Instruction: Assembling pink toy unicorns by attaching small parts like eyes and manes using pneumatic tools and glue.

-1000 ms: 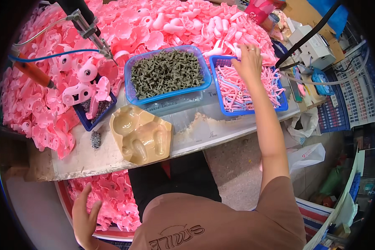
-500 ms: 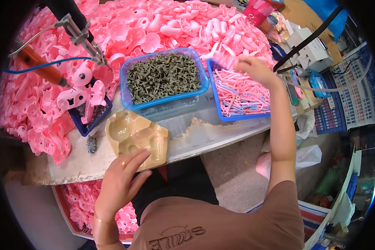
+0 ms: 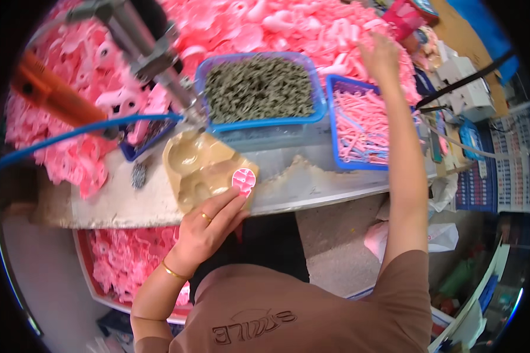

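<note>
Over the near end of the tan moulded holder (image 3: 179,191), my left hand (image 3: 209,226) has its fingertips closed on a round pink plastic part (image 3: 243,181). A pale ribbed pattern shows on the part's face. The holder, with hollows in its top, lies at the table's front edge. My right hand (image 3: 381,59) is stretched out at the far right, over the heap of pink plastic shells (image 3: 288,23). Its fingers look apart, slightly blurred, and I see nothing held in them. Beneath that forearm is a blue tray of thin pink and blue sticks (image 3: 359,126).
A blue-rimmed tub of small grey-green pieces (image 3: 259,88) stands mid-table. At the left, a metal tool arm (image 3: 153,56), an orange tool (image 3: 59,88) and a blue hose (image 3: 82,129) hang over the work. A bin of pink parts (image 3: 129,265) sits below the edge.
My left hand has moved forward and now holds the round pink part over the holder. My right hand has reached farther into the pink heap. The view has shifted, with the tools looming larger.
</note>
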A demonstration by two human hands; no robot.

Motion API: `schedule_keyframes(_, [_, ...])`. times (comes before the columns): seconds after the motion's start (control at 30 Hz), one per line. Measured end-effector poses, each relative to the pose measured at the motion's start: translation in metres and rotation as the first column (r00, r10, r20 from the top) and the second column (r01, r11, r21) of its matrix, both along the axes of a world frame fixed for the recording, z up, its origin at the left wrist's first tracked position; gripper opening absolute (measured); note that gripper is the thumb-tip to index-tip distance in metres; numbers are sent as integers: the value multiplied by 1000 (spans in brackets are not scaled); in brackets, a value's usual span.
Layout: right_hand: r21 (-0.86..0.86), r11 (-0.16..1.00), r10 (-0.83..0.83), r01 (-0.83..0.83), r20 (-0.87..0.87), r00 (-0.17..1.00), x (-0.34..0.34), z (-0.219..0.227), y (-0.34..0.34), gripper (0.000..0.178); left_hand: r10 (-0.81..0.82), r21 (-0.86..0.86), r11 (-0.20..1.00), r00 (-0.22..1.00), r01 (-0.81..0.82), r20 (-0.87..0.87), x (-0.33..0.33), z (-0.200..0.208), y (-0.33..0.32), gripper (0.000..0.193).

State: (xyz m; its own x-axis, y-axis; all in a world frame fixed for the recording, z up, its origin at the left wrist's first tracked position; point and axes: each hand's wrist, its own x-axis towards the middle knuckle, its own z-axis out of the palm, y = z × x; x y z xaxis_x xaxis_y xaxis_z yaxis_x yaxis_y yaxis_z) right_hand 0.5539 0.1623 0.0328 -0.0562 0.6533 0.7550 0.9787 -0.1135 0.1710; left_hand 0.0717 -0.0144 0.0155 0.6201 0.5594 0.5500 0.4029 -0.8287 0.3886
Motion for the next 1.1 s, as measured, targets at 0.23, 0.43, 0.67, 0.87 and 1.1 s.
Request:
schedule_keyframes(0.23, [-251, 967, -57, 49, -24, 998, -3, -8, 33, 48, 185, 39, 982, 980, -182, -76, -4, -35, -18, 39])
schedule_keyframes(0.43, [122, 969, 229, -215, -122, 966, -25, 14, 20, 33, 177, 57, 984, 973, -170, -148, -2, -42, -16, 44])
schedule_keyframes(0.67, [-95, 389, 301, -916, -927, 224, -260, 23, -89, 26, 113, 64, 992, 991, -108, -72, -18, -43, -29, 35])
schedule_keyframes(0.87, [-181, 277, 268, -944, -928, 257, -338, -26, -131, 22, 108, 6, 994, 991, -109, 74, -41, -32, -30, 32])
schedule_keyframes(1.1, [-320, 413, 581, -853, -628, 517, -354, -26, -136, 28, 594, -5, 802, 796, -597, 116, -127, -33, 6, 28])
